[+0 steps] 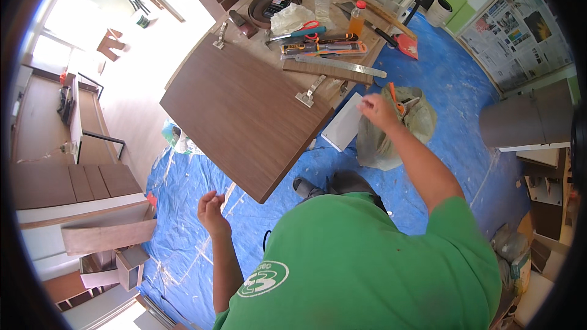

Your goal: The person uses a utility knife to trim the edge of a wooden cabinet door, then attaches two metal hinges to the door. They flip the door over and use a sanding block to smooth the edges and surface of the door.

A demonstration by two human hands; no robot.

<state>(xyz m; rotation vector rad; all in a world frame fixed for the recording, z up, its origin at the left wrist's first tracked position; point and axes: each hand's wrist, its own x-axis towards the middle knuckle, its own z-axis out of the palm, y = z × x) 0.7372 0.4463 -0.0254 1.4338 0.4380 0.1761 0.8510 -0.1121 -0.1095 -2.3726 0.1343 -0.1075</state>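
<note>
My right hand is out in front of me, over the mouth of a grey bag that sits on the blue tarp; the fingers are curled loosely together, and whether they pinch anything I cannot tell — nothing shows between them. An orange-handled tool sticks up from the bag just beside my knuckles. My left hand hangs low at my side above the tarp, well apart from the bag, fingers half bent and thumb near the fingertips; it holds nothing that I can see.

Between my hands lies a brown panel, its far end on the worktable and its near corner jutting out over the tarp; two metal hinges are fixed along its far edge — one by my right hand, one at the far corner. A white board leans near the bag, just left of it.

On the table beyond the panel: red-handled scissors, a steel ruler, a wooden strip, a clear bottle, an orange bottle, a crumpled cloth; newspaper covers the wall at right; my green shirt fills the bottom.
</note>
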